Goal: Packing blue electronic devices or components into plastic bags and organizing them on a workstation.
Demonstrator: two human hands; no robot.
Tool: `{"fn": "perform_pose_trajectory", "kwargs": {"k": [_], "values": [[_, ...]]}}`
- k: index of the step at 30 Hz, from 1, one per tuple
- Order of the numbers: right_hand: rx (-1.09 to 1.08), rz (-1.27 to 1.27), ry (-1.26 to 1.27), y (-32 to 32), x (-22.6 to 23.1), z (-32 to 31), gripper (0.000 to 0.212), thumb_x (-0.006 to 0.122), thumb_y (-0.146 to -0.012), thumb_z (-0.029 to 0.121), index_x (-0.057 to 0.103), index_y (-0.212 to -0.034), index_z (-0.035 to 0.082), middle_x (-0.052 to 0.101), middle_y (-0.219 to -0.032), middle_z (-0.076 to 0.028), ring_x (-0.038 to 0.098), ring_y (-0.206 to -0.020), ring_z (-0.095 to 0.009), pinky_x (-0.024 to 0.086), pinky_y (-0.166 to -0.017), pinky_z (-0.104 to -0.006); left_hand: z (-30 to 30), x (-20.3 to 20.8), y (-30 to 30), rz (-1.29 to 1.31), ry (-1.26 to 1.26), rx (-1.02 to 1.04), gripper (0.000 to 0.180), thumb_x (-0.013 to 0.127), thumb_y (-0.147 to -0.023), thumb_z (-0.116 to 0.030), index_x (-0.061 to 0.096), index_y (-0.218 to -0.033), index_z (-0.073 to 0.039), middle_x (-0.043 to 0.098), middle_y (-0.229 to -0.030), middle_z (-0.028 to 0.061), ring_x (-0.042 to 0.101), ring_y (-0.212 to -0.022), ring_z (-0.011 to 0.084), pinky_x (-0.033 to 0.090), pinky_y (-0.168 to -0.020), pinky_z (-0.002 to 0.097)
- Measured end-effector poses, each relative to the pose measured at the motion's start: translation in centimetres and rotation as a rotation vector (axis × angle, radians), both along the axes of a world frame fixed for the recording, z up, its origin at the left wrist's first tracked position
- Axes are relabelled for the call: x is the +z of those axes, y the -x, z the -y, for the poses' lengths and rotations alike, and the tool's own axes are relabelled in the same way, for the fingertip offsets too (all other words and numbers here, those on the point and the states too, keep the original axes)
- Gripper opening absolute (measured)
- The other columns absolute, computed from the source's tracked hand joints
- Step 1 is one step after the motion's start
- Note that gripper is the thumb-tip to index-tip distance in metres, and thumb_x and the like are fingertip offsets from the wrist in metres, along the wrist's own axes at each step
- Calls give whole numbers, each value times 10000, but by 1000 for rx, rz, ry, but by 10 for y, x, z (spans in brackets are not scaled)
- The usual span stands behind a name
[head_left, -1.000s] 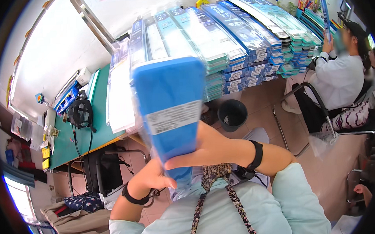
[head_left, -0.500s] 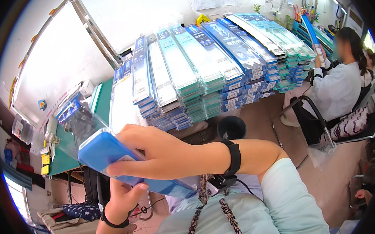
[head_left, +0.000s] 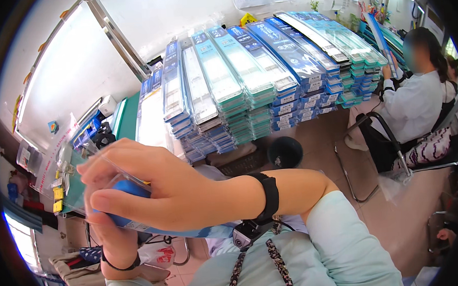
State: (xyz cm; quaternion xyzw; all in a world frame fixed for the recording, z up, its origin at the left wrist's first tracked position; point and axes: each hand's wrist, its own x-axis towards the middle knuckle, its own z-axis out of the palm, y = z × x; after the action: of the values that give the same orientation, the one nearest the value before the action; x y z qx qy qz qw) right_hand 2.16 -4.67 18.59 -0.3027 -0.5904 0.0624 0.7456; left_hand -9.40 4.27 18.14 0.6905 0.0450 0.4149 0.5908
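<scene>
Clasping a long, slim blue package [head_left: 131,189] from below with the left hand [head_left: 113,237], at lower left, just in front of the pale mint shirt [head_left: 345,235]. Holding it aslant, running from the hands down toward the waist, mostly hiding behind the right hand [head_left: 172,189]. Bending the right hand over the package's upper end, crossing the near face with the thumb and reaching past the end with slightly blurred fingers; being unable to tell whether gripping or only pressing there. Seeing clear film with red print [head_left: 60,150] beside the fingers, extending up and left. Wearing black wristbands [head_left: 267,195] on both arms; noting a small black camera [head_left: 246,234] just beneath the right one. Recording stacked flat packages [head_left: 281,46] in blue, teal and white beyond the hands, lying side by side; noting a green table [head_left: 128,119] at left and a dark bucket [head_left: 285,153] on the floor [head_left: 396,222] near the stacks. Observing a co-worker [head_left: 419,101] in white at right, sitting on a metal-framed chair [head_left: 392,136].
</scene>
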Motion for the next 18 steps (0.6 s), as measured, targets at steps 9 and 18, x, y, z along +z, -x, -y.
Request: {"fn": "perform_pose_trajectory", "kwargs": {"k": [9, 18], "values": [[-130, -134, -66, 2, 6, 0, 182, 591, -829, 110, 469, -779, -15, 429, -757, -116, 448, -711, -225, 353, -598, -327, -11, 43, -10, -121, -638, 195, 443, 452, -913, -407, 472, -1110, -11, 466, -988, 84, 446, -901, 150, 351, -839, 296], [-204, -102, 5, -9, 18, 14, 333, 567, -832, 159, 477, -567, -22, 456, -547, -108, 432, -540, -235, 346, -519, -352, 5, 82, -5, 147, -1451, 484, 477, 657, -768, -156, 481, -1202, -68, 455, -1281, 147, 406, -1228, 259, 269, -1064, 473]]}}
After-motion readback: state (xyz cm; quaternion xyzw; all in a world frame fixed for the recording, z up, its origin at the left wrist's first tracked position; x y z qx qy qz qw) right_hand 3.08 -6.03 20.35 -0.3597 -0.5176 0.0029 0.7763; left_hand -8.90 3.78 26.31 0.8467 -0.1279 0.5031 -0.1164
